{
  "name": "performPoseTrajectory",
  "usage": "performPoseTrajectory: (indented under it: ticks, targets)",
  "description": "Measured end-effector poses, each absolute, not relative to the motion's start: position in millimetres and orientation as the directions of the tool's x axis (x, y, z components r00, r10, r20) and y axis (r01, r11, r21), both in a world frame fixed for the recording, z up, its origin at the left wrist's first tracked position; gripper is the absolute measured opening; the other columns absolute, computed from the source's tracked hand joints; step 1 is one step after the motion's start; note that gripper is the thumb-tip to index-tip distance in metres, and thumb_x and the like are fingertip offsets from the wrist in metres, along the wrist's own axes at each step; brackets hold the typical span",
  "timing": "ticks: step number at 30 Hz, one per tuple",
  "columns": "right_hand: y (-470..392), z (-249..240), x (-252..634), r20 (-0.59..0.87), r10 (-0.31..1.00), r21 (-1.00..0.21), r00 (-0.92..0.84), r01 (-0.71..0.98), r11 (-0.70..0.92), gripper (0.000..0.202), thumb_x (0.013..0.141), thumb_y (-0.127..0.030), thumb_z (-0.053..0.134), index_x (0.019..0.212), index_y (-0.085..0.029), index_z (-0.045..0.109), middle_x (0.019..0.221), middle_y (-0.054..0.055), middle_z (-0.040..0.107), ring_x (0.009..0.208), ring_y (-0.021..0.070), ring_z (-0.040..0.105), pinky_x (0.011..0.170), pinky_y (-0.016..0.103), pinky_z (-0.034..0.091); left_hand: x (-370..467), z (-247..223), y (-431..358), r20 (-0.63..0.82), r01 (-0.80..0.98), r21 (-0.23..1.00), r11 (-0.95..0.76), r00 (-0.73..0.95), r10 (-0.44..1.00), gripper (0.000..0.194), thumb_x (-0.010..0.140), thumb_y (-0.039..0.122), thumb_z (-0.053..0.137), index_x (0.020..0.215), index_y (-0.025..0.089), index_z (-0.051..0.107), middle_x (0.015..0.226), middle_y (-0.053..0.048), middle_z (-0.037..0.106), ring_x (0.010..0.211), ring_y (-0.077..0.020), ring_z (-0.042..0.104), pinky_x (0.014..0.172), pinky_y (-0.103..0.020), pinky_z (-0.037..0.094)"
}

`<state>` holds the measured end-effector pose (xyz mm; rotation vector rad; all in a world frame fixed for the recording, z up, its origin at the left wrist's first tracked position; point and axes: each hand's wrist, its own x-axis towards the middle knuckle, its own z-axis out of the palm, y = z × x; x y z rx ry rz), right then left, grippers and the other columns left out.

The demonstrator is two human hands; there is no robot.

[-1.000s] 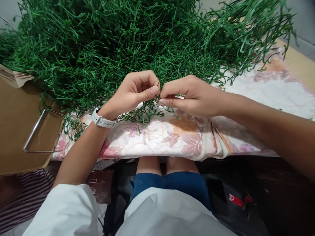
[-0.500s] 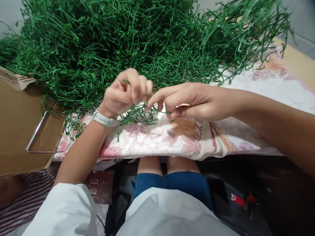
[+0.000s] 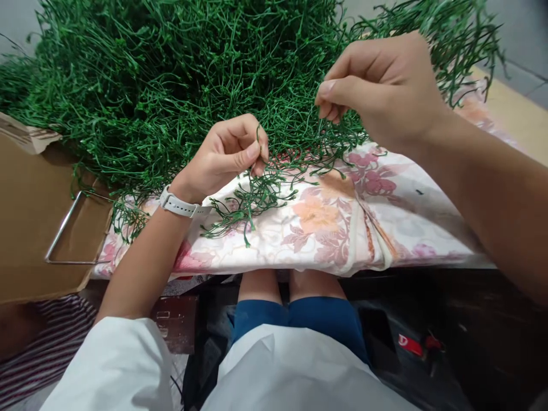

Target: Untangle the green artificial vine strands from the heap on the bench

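A large heap of thin green stems (image 3: 171, 80) with small knobbed tips covers the back of the table. My left hand (image 3: 233, 148), with a pale watch strap on its wrist, pinches a thin green stem (image 3: 258, 132) between thumb and fingers. Below it, a small loose cluster of stems (image 3: 252, 202) lies on the flowered cloth (image 3: 317, 245). My right hand (image 3: 381, 85) is raised at the heap's right front, thumb pressed against curled fingers. Whether anything is between those fingertips cannot be made out against the green behind.
At the left stands an open cardboard box (image 3: 38, 217) with a bent metal rod (image 3: 64, 228) at its edge. A striped garment (image 3: 51, 342) of another person shows at lower left. A small green scrap (image 3: 419, 192) lies on the cloth at right.
My right hand has moved away from my left hand, up and right to the heap. My left hand has turned slightly, its pinch now facing me. The small cluster below is more exposed.
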<state>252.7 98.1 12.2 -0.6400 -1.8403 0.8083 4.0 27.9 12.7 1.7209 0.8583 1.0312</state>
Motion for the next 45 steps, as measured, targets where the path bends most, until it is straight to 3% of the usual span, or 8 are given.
performPoseTrajectory:
  ticks: [4, 8, 11, 14, 20, 28, 39, 45]
  targets:
    - [107.0, 3.2, 258.8, 0.625, 0.691, -0.549, -0.364, 0.423, 0.72, 0.032, 0.097, -0.03, 0.072, 0.069, -0.021, 0.06, 0.064, 0.001, 0.056, 0.067, 0.0153, 0.046, 0.069, 0.034, 0.038, 4.9, 10.1, 29.5, 0.255, 0.098, 0.935, -0.34, 0.481, 0.839, 0.057, 0.077, 0.066, 0.089, 0.078, 0.02, 0.056, 0.076, 0.001, 0.066, 0.066, -0.0094, 0.072, 0.05, -0.019, 0.05]
    - [106.4, 0.4, 260.1, 0.7, 0.614, -0.431, -0.365, 0.47, 0.77, 0.037, 0.098, -0.034, 0.071, 0.066, -0.022, 0.058, 0.067, 0.003, 0.057, 0.071, 0.0174, 0.046, 0.074, 0.036, 0.037, 4.0, 10.3, 30.0, 0.229, 0.091, 0.944, -0.316, 0.507, 0.831, 0.051, 0.077, 0.059, 0.092, 0.08, 0.02, 0.059, 0.078, 0.001, 0.067, 0.068, -0.0085, 0.071, 0.052, -0.018, 0.052]
    - [98.0, 4.5, 258.0, 0.67, 0.626, -0.499, -0.399, 0.383, 0.778, 0.032, 0.101, -0.037, 0.068, 0.073, -0.02, 0.064, 0.074, 0.004, 0.062, 0.072, 0.0159, 0.048, 0.072, 0.035, 0.037, 5.2, 11.0, 29.0, 0.195, 0.131, 0.948, -0.291, 0.483, 0.854, 0.052, 0.072, 0.058, 0.096, 0.079, 0.02, 0.061, 0.079, 0.002, 0.067, 0.066, -0.008, 0.068, 0.054, -0.019, 0.053]
    - [85.9, 8.2, 254.4, 0.572, 0.569, -0.58, -0.591, 0.199, 0.79, 0.032, 0.104, -0.044, 0.064, 0.087, -0.018, 0.071, 0.088, 0.005, 0.068, 0.077, 0.0144, 0.054, 0.074, 0.032, 0.04, 6.7, 9.5, 29.5, 0.188, 0.147, 0.947, -0.284, 0.465, 0.865, 0.051, 0.07, 0.057, 0.097, 0.079, 0.02, 0.062, 0.079, 0.003, 0.068, 0.066, -0.0077, 0.066, 0.056, -0.02, 0.053]
    - [74.0, -0.4, 244.7, 0.521, 0.294, -0.452, -0.802, 0.033, 0.891, 0.045, 0.105, -0.06, 0.061, 0.099, -0.018, 0.074, 0.095, 0.008, 0.073, 0.087, 0.0175, 0.062, 0.079, 0.031, 0.044, 5.8, 4.1, 33.3, 0.223, 0.075, 0.951, -0.301, 0.51, 0.831, 0.042, 0.076, 0.051, 0.094, 0.082, 0.02, 0.067, 0.081, 0.004, 0.07, 0.069, -0.0082, 0.07, 0.059, -0.021, 0.054]
    - [71.4, -4.6, 242.9, 0.495, 0.239, -0.528, -0.836, -0.07, 0.846, 0.044, 0.111, -0.051, 0.055, 0.089, -0.016, 0.068, 0.082, 0.003, 0.063, 0.075, 0.0114, 0.053, 0.072, 0.026, 0.04, 4.3, 1.9, 32.7, 0.21, 0.032, 0.964, -0.265, 0.52, 0.828, 0.029, 0.082, 0.045, 0.092, 0.09, 0.022, 0.076, 0.082, 0.005, 0.073, 0.067, -0.0067, 0.069, 0.06, -0.02, 0.055]
    - [71.5, 10.8, 250.8, 0.405, 0.129, -0.641, -0.905, -0.18, 0.746, 0.032, 0.11, -0.034, 0.06, 0.087, -0.013, 0.063, 0.086, 0.001, 0.058, 0.078, 0.0079, 0.051, 0.073, 0.022, 0.041, -0.2, 14.3, 25.6, 0.137, 0.091, 0.968, -0.233, 0.584, 0.8, 0.036, 0.082, 0.051, 0.09, 0.091, 0.019, 0.076, 0.077, -0.001, 0.077, 0.058, -0.0104, 0.065, 0.049, -0.025, 0.043]
    - [75.2, 17.6, 255.0, 0.379, 0.089, -0.622, -0.921, -0.182, 0.762, 0.032, 0.11, -0.031, 0.061, 0.085, -0.013, 0.064, 0.084, -0.001, 0.06, 0.076, 0.005, 0.052, 0.071, 0.02, 0.042, -1.8, 19.8, 23.3, 0.16, 0.111, 0.958, -0.266, 0.56, 0.812, 0.034, 0.079, 0.049, 0.092, 0.093, 0.021, 0.078, 0.06, 0.003, 0.065, 0.049, -0.0091, 0.056, 0.048, -0.026, 0.04]
